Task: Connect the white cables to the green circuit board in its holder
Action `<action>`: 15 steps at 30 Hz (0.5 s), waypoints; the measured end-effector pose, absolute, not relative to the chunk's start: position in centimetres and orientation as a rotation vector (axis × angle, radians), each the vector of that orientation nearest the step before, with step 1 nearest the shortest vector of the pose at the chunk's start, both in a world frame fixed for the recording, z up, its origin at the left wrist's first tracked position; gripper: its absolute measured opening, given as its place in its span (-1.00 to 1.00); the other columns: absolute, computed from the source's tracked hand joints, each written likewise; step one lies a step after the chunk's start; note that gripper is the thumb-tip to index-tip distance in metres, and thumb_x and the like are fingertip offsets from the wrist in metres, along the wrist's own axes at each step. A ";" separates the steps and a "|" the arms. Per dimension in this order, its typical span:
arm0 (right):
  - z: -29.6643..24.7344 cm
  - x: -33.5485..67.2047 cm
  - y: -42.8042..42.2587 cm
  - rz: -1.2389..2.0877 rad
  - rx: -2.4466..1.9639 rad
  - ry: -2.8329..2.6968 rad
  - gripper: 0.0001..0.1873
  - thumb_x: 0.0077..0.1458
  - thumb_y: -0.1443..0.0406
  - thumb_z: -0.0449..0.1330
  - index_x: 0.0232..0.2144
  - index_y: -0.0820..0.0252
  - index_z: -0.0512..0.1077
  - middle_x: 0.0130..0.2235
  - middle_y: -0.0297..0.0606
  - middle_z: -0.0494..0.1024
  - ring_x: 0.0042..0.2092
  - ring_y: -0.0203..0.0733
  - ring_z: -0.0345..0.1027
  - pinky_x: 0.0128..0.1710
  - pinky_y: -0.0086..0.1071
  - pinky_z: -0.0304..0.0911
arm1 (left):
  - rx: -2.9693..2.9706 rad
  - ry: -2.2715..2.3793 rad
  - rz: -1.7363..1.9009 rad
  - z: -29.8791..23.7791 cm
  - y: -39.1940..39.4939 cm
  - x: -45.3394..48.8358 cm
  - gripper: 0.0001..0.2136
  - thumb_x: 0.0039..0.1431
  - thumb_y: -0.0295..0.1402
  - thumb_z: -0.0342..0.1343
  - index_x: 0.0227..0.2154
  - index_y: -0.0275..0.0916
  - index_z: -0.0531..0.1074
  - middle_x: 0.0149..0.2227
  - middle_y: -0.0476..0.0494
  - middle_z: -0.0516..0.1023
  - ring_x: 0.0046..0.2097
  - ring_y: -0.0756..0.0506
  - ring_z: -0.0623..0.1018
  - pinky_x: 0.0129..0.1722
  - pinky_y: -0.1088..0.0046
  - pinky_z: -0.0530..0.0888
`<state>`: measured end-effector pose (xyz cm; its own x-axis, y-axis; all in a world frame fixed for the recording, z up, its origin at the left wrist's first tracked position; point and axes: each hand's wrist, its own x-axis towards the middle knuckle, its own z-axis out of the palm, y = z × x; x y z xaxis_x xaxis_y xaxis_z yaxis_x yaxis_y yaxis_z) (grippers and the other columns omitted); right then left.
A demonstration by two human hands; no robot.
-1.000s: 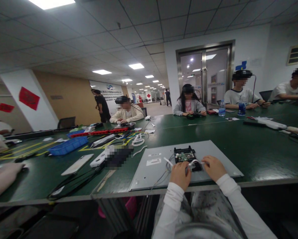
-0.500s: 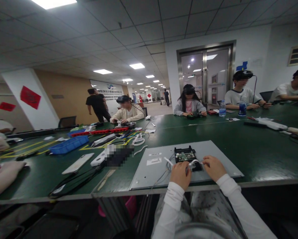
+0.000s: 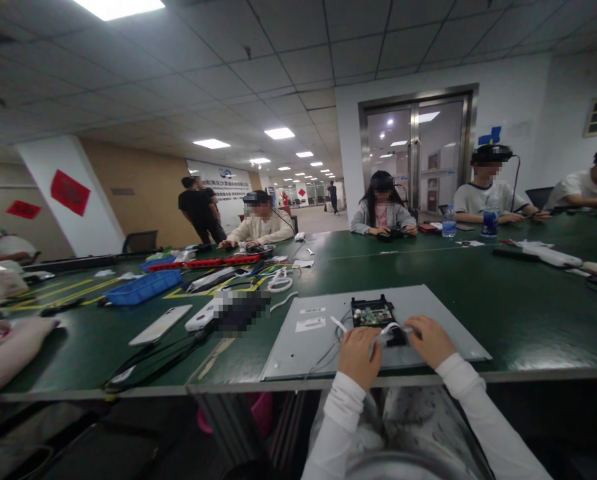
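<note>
- Far left, a neighbour's forearm [image 3: 8,350] rests on the green table [image 3: 528,313], with a white phone [image 3: 161,325] lying well apart from it.
- At the table's near edge a grey panel [image 3: 303,343] lies flat in front of the seated person. It looks stiff sheet, awkward to lift by one corner.
- The person's left hand [image 3: 359,357] is curled over the panel, its fingertips pinched on one end of a white cable [image 3: 388,327].
- The cable arcs between the two hands, just above a black module [image 3: 373,312] that sits on the panel with its green circuit board showing.
- The cable looks thin, light and limp (the sort that kinks if folded sharply). It is probably best gripped close to its ends rather than mid-span, and with gentle pressure only.
- The module is likely light but fragile. Its black rim is the safer place to hold, since the bare board should not be pressed.
- The right hand [image 3: 431,341] is closed on the cable's other end, knuckles up, beside the module's near right corner. Whether it also touches the module cannot be told.
</note>
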<state>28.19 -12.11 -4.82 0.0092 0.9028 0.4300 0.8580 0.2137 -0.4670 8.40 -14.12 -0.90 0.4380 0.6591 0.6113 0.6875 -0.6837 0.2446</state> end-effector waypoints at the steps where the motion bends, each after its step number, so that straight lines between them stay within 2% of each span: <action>1: -4.8 28.2 -12.1 0.087 -1.628 -1.830 -0.63 -0.13 0.41 -0.02 -0.24 0.23 0.42 -0.16 -0.19 0.42 -0.10 -0.20 0.23 -0.06 -0.38 0.07 | -2.599 -1.224 -1.116 -0.6 -14.1 7.7 -0.75 0.05 -0.48 -0.11 -0.21 -0.19 0.35 -0.20 -0.10 0.45 -0.10 -0.08 0.37 -0.06 0.29 0.25; 7: -4.6 27.9 -12.3 0.120 -1.594 -1.829 -0.67 -0.12 0.40 -0.02 -0.28 0.21 0.43 -0.17 -0.20 0.43 -0.11 -0.19 0.24 -0.06 -0.36 0.08 | -2.265 -1.531 -1.086 2.9 -10.1 -0.5 -0.75 0.05 -0.42 -0.10 -0.21 -0.23 0.38 -0.15 -0.13 0.44 -0.08 -0.09 0.37 -0.04 0.35 0.25; 12: -4.5 27.9 -12.3 0.146 -1.583 -1.823 -0.69 -0.13 0.39 0.00 -0.31 0.19 0.44 -0.20 -0.22 0.44 -0.13 -0.20 0.26 -0.08 -0.37 0.10 | -1.937 -2.162 -0.700 4.5 -3.9 -8.4 -0.73 -0.02 -0.34 -0.04 -0.23 -0.24 0.41 -0.09 -0.20 0.40 -0.08 -0.22 0.38 -0.14 0.29 0.32; 15: -4.6 27.9 -12.2 0.122 -1.583 -1.823 -0.70 -0.12 0.39 0.00 -0.32 0.18 0.44 -0.20 -0.22 0.44 -0.12 -0.20 0.26 -0.08 -0.37 0.10 | -1.899 -2.282 -0.527 3.9 -0.8 -11.4 -0.69 -0.06 -0.31 -0.01 -0.22 -0.25 0.42 -0.05 -0.24 0.36 -0.05 -0.25 0.37 -0.14 0.29 0.32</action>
<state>27.85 -12.16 -4.58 0.0011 0.8970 0.4421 0.8301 0.2457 -0.5006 -11.44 -0.85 3.85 -0.2018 0.9274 0.3149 0.9716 0.1490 0.1837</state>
